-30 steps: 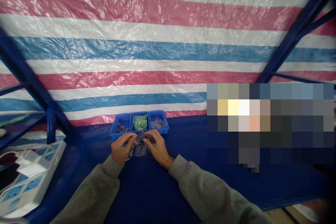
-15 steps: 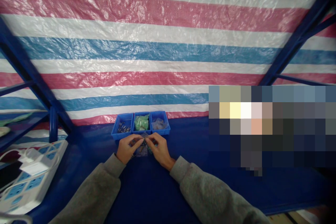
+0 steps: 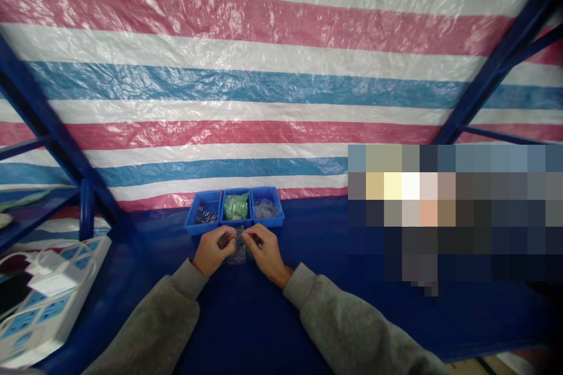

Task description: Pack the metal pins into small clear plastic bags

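Striped tarp (image 3: pixel 246 85): woven plastic, glossy, crinkled. Sleeves (image 3: pixel 352 316) matt gray cloth; three bins (image 3: pixel 203 227) smooth blue plastic, small bag (image 3: pixel 238 255) between hands clear shiny plastic. Power strip (image 3: pixel 57 310) white and blue plastic, frame post (image 3: pixel 486 85) smooth, painted-looking.

Moderate light puts glare on the striped plastic sheeting (image 3: pixel 264 88) beyond the hands (image 3: pixel 240 252), whose fingertips look soft.

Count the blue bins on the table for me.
3, side by side beyond the left hand and right hand: the left bin with thin metal pieces, the middle bin with green material, the right bin with clear plastic. The pixelated area could hide more.
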Motion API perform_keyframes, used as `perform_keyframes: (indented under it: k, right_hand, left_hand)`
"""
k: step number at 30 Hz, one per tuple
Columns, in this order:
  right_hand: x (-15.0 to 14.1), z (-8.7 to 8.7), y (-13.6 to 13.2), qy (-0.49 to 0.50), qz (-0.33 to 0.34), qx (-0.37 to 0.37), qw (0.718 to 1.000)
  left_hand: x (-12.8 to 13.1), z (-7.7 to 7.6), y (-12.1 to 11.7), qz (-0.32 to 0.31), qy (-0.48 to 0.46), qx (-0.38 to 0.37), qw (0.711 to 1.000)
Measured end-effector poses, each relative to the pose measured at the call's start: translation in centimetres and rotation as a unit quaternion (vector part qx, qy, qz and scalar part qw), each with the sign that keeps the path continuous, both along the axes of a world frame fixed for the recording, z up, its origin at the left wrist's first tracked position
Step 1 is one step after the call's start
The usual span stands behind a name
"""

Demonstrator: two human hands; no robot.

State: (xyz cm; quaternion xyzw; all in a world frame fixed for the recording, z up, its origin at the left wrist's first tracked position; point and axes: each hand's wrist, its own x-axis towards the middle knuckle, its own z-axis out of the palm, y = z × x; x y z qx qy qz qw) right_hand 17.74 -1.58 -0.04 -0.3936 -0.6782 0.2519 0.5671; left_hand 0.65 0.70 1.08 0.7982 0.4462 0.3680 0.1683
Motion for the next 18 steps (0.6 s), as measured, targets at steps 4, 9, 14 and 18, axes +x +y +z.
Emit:
perform_keyframes:
  k: [4, 9, 14, 18]
  right_hand:
    - [-0.14, -0.47, 0.18, 0.019, 0.002, -0.025, 1.0]
    - [-0.3, -0.97, 0.4, 0.024, 0.001, -0.052, 0.998]
    - [-0.27, -0.93, 0.36, 0.01, -0.007, -0.039, 0.999]
    - [-0.25, -0.74, 0.27, 0.014, -0.008, -0.034, 0.999]
  left_hand:
    - [0.02, 0.0, 0.06, 0.003, -0.002, -0.016, 1.0]
    - [0.03, 0.36, 0.05, 0.007, -0.055, -0.042, 0.998]
    - [0.02, 0.49, 0.12, -0.002, -0.077, -0.067, 0.995]
    - [-0.02, 0.34, 0.09, -0.003, -0.08, -0.065, 0.995]
